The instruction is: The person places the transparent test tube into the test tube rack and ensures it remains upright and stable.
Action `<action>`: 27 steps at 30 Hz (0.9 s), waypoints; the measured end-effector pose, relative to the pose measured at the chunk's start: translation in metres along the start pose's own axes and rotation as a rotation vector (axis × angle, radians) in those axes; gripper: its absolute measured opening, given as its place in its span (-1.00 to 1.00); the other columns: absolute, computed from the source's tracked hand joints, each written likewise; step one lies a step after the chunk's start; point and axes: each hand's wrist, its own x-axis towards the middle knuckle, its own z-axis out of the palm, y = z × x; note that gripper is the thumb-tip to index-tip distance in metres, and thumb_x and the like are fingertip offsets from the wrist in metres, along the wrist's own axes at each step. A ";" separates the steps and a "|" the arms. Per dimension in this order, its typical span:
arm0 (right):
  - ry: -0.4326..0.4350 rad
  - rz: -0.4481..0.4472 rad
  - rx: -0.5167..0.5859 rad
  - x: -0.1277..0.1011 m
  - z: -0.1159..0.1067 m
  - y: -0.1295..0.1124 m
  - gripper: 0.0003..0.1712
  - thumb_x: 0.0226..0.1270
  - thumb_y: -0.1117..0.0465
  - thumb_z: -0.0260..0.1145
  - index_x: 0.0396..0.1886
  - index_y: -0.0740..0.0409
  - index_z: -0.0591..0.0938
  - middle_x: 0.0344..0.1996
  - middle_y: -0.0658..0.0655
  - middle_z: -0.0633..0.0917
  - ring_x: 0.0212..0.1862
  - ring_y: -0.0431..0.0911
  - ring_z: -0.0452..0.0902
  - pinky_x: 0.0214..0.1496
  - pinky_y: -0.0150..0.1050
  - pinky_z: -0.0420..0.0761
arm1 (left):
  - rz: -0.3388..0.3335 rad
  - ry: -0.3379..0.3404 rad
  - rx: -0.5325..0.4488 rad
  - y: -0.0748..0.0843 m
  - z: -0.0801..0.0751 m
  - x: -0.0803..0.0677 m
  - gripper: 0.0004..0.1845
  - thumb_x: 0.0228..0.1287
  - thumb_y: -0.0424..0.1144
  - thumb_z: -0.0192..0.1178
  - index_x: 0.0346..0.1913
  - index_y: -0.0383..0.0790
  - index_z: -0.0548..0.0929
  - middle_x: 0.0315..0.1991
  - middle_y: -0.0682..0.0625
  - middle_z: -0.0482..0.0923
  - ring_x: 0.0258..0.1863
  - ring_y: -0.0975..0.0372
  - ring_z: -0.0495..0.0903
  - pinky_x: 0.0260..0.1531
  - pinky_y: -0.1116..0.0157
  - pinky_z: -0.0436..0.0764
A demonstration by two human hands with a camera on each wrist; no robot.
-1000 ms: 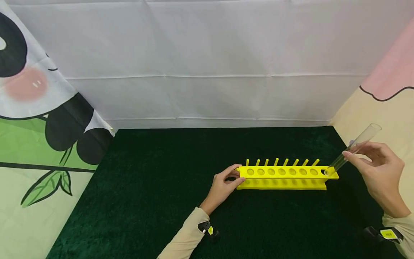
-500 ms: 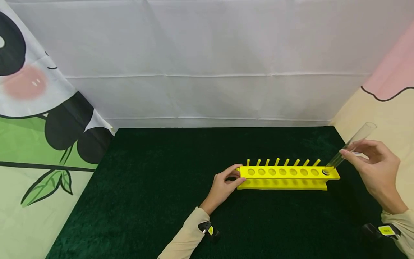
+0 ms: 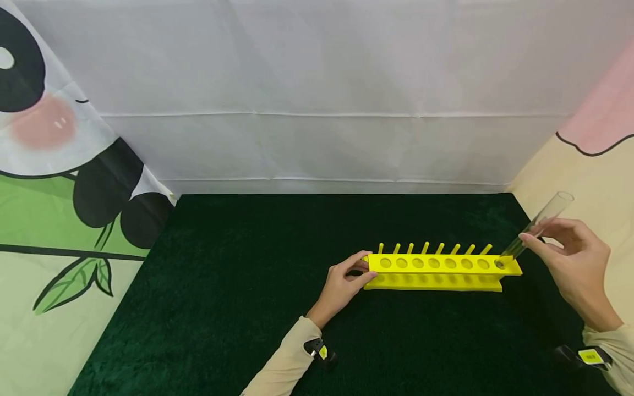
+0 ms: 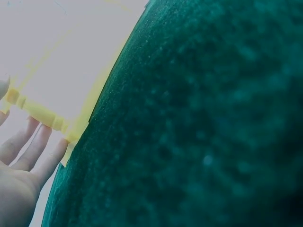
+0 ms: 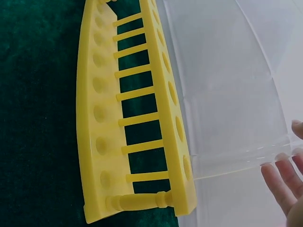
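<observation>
A yellow test-tube rack (image 3: 438,271) with a row of holes and upright pegs stands on the dark green cloth (image 3: 257,291). My left hand (image 3: 346,280) grips the rack's left end, thumb on top, fingers against the side post (image 4: 35,111). My right hand (image 3: 574,258) pinches a clear glass test tube (image 3: 537,224) near its upper part. The tube leans up to the right, its lower end in the rack's rightmost hole (image 3: 499,264). In the right wrist view the tube (image 5: 236,158) meets the last hole of the rack (image 5: 137,118).
A white cloth backdrop (image 3: 317,93) hangs behind the table. A panda-print cloth (image 3: 59,181) covers the left side, a pink and cream cloth (image 3: 594,154) the right. Both wrists carry small strapped cameras (image 3: 317,349).
The tube's lower end has gone from resting at the rim of the rightmost hole to sitting inside it, and my right hand has dropped slightly. The left hand has stayed put.
</observation>
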 end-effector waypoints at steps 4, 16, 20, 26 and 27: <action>0.007 0.005 -0.001 -0.002 -0.002 0.002 -0.54 0.02 0.59 0.36 -0.01 0.45 0.51 -0.22 -0.08 0.59 -0.18 -0.24 0.52 -0.08 -0.60 0.48 | -0.006 -0.003 -0.001 0.001 0.001 0.000 -0.53 0.28 -0.26 0.22 0.25 -0.12 0.45 0.01 -0.09 0.54 -0.03 0.15 0.56 -0.17 0.34 0.62; 0.002 -0.010 0.032 -0.006 -0.004 0.003 -0.58 0.01 0.65 0.32 -0.06 0.54 0.50 -0.24 -0.03 0.62 -0.22 -0.21 0.54 -0.07 -0.58 0.50 | -0.002 -0.004 -0.001 0.003 0.005 0.002 -0.53 0.28 -0.27 0.22 0.25 -0.13 0.45 0.02 -0.11 0.54 -0.03 0.13 0.56 -0.16 0.33 0.62; 0.002 0.003 0.019 -0.009 -0.004 0.003 -0.59 0.02 0.62 0.34 -0.07 0.52 0.51 -0.25 -0.04 0.62 -0.24 -0.21 0.54 -0.07 -0.57 0.50 | -0.004 -0.005 -0.009 0.003 0.006 0.001 -0.53 0.28 -0.27 0.23 0.25 -0.13 0.45 0.01 -0.11 0.55 -0.03 0.09 0.56 -0.16 0.30 0.63; -0.005 -0.002 0.024 -0.009 -0.003 0.002 -0.60 0.03 0.62 0.33 -0.08 0.52 0.51 -0.26 -0.04 0.62 -0.25 -0.21 0.54 -0.08 -0.57 0.51 | -0.004 0.014 -0.009 0.005 0.006 0.001 -0.53 0.27 -0.27 0.24 0.24 -0.13 0.47 0.01 -0.08 0.56 -0.04 0.11 0.56 -0.15 0.24 0.63; -0.007 -0.005 0.025 -0.008 -0.002 0.002 -0.61 0.03 0.61 0.33 -0.08 0.52 0.51 -0.26 -0.04 0.62 -0.25 -0.21 0.54 -0.08 -0.58 0.51 | -0.002 0.019 -0.005 0.005 0.006 0.001 -0.53 0.27 -0.27 0.24 0.24 -0.12 0.47 0.01 -0.08 0.56 -0.04 0.11 0.56 -0.14 0.24 0.63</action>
